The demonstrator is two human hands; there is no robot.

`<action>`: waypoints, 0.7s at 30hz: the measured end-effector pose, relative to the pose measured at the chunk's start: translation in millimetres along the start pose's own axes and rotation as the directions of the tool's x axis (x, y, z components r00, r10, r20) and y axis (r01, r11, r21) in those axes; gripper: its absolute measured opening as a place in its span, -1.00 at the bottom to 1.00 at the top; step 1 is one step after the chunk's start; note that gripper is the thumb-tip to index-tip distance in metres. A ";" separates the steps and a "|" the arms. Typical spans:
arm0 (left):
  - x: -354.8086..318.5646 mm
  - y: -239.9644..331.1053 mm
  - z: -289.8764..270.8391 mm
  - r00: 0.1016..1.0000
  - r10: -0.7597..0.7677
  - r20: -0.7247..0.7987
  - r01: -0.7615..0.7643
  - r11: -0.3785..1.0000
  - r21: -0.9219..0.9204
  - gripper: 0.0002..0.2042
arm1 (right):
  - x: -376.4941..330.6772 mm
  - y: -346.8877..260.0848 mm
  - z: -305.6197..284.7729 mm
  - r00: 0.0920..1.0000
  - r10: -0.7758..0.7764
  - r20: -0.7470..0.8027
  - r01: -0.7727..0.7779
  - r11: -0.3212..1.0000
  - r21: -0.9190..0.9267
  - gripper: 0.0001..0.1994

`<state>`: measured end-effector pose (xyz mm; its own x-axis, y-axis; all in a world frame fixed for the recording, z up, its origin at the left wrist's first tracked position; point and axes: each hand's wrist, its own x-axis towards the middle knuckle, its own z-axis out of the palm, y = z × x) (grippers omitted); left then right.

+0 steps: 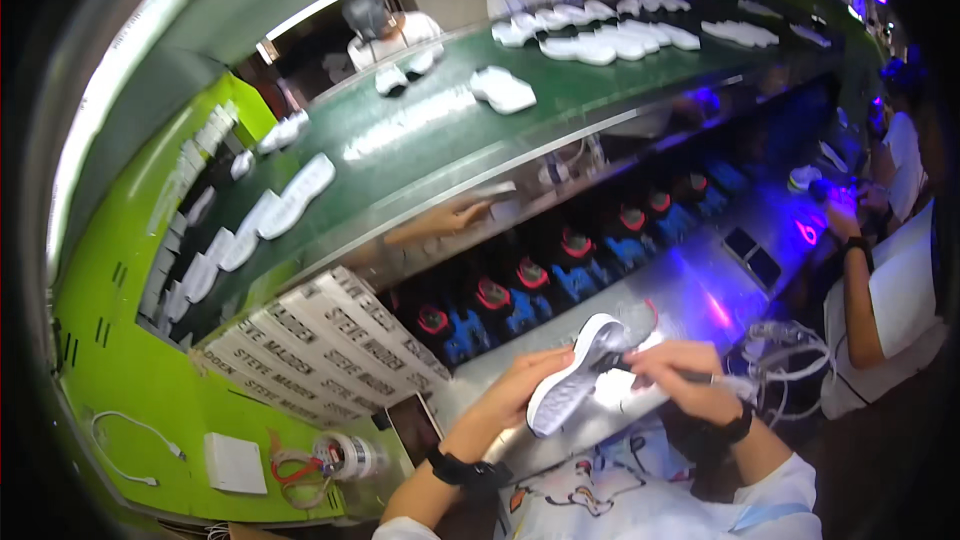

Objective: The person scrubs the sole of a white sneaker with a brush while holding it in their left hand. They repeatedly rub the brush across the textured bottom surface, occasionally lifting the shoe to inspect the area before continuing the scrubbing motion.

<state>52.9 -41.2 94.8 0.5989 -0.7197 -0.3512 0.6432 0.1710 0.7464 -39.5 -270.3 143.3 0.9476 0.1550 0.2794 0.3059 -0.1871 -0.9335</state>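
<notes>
A white and grey sneaker [570, 390], or part of one, is tilted in front of me above the metal bench, its pale sole edge toward the left. My left hand [520, 387] grips it from the left side, with the fingers behind it. My right hand [680, 378] is closed round a slim dark tool [618, 363], its tip at the sneaker's right edge. The exact kind of tool is too blurred to tell. A bright patch of light lies on the bench just behind the right hand.
A green conveyor belt [400, 165] carries several white shoe parts [620, 43]. Below it stand several dark fixtures with red rings [533, 273]. A printed white carton [320, 345], scissors [295, 465], a tape roll [355, 457] and a phone [413, 427] lie leftward. A co-worker's arm [860, 290] and cables [790, 360] are right.
</notes>
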 end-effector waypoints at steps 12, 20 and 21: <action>57.4 234.1 49.3 0.846 0.533 0.011 -0.508 0.800 0.318 -0.70 | 9.5 17.9 4.2 0.864 0.066 -0.500 0.206 0.859 0.468 -0.81; 160.4 348.1 -32.5 0.641 0.749 -0.168 0.383 -0.122 0.916 -0.62 | -12.8 17.4 5.5 0.876 0.324 -0.357 -0.023 0.768 0.640 -0.70; 144.8 331.9 -13.9 0.622 0.757 -0.200 0.244 0.056 0.968 -0.69 | -13.3 25.3 2.7 0.830 0.357 -0.429 -0.004 0.773 0.635 -0.73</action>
<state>359.7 -79.3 283.8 0.9548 -0.1837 0.2336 -0.2804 -0.8173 0.5033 -44.7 -274.5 115.3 0.9351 -0.3544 -0.0049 0.1738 0.4705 -0.8651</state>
